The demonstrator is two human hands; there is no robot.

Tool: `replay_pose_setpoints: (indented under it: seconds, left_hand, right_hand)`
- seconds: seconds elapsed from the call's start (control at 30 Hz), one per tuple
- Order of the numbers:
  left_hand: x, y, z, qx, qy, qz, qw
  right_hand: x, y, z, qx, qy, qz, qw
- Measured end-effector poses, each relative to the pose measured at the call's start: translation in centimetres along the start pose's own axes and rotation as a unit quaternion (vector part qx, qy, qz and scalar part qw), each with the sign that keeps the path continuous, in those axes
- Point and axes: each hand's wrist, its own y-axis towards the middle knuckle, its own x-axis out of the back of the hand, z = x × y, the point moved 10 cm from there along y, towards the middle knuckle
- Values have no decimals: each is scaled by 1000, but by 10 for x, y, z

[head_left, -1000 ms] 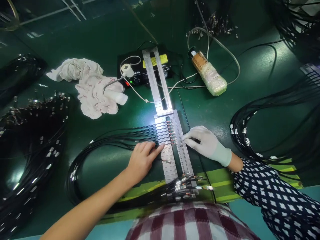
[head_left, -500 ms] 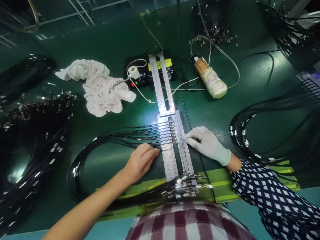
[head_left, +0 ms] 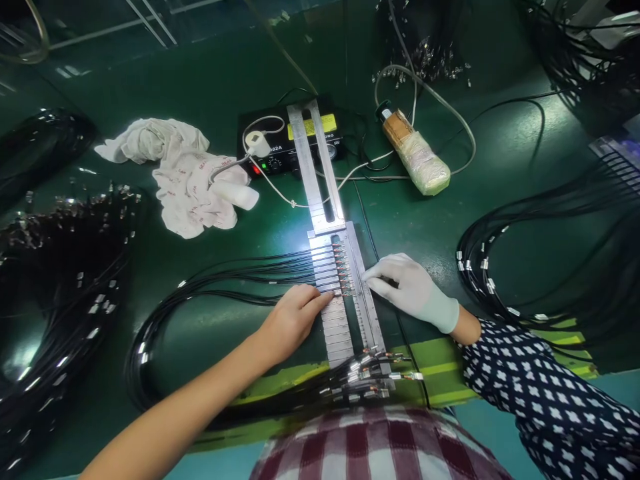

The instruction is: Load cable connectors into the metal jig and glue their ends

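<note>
A slotted metal fixture point(head_left: 337, 330) lies lengthwise in front of me. Several black cables point(head_left: 260, 270) run across its upper slots from the left, their stripped coloured wire ends point(head_left: 342, 267) lined up in the central gap. My bare left hand point(head_left: 295, 317) has its fingers together over the fixture, pressing the lowest of these cables into a slot; the fingers partly hide it. Gloved in white, my right hand point(head_left: 413, 290) pinches at the fixture's right rail, beside the wire ends. Whatever is between its fingertips is too small to make out.
A bundle of cable ends with metal connectors point(head_left: 367, 373) lies near me across the fixture's lower end. Beyond are a black power unit point(head_left: 275, 160), a crumpled white cloth point(head_left: 190, 190) and a wrapped tool handle point(head_left: 420, 157). Cable coils lie left point(head_left: 65, 320) and right point(head_left: 467, 267).
My left hand has moved right and slightly away from me, its fingertips now over the fixture's slots with the cable. My right hand stays at the right rail. The view has shifted slightly.
</note>
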Motion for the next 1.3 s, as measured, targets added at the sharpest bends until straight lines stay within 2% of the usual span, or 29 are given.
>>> replay_pose_setpoints:
  seconds: [0.17,0.5,0.7,0.93,1.07,1.3]
  left_hand:
    - [1,3,-5,-7,22,4,1000]
    - [-2,7,-5,-14,30,51,998]
    - [-1,7,-5,-21,-4,15,1000]
    - [-1,-10,-4,33,72,-15,997]
    - [-9,-21,-9,20,105,-1,994]
    - [-19,0,-13,-1,169,40,985]
  right_hand:
    - [1,0,1,2,2,-2,1000]
    - [1,0,3,9,-1,-1,1000]
    - [1,0,4,17,2,-5,1000]
    - [1,1,4,17,5,0,1000]
    - [0,2,1,13,-7,-1,1000]
    - [-2,1,-8,-20,-23,-10,999]
